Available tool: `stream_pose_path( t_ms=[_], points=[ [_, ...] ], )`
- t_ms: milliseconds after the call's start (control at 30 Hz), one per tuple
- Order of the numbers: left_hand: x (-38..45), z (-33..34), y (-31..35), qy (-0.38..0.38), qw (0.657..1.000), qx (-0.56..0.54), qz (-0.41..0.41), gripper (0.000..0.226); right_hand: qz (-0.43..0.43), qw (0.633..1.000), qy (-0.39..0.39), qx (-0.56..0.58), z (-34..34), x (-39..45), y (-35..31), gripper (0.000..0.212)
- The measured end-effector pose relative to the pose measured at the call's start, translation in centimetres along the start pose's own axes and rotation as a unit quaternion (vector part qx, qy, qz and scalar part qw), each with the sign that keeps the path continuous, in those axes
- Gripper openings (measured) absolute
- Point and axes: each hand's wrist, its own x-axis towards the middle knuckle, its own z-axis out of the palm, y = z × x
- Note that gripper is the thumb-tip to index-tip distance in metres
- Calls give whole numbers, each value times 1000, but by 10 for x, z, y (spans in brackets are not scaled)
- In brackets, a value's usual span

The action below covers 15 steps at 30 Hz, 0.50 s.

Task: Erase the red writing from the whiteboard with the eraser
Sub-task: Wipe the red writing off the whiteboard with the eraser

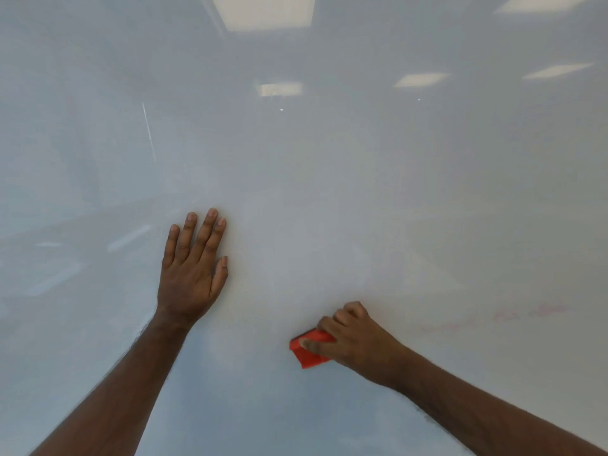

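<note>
Both hands meet a glossy white whiteboard (329, 166) that fills the view, no edge showing, with bare surface on every side of them. Left hand (190, 268) lies flat, fingers spread and straight. Right hand (355, 340) curls around a red block eraser (309, 352), pressing it on the board, long axis running up-right. Faint red writing (513, 319) remains right of that hand.

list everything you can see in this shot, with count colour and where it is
whiteboard: one, white, glossy, fills the whole view
faint writing: one smudged trace, pale red, lower right of the board, right of the eraser
light reflections: several, bright white, across the top of the board
eraser: one, red, lower centre, against the board
left hand: one, flat on the board with fingers straight, left of centre
right hand: one, grips the eraser, lower centre right
</note>
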Motion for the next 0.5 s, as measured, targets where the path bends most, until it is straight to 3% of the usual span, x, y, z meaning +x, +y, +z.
stream_pose_path(
  t_ms=[233, 400, 500],
  points=[
    [-7, -3, 10, -16, 999, -3, -36, 67, 0, 999, -4, -47, -19, -59, 42, 72],
    [-12, -1, 21, -24, 997, -5, -67, 71, 68, 995, 72, -25, -45, -42, 72, 52],
    [-14, 0, 26, -28, 996, -6, -81, 72, 117, 987, 113, 5, -53, -20, 77, 60]
  ],
)
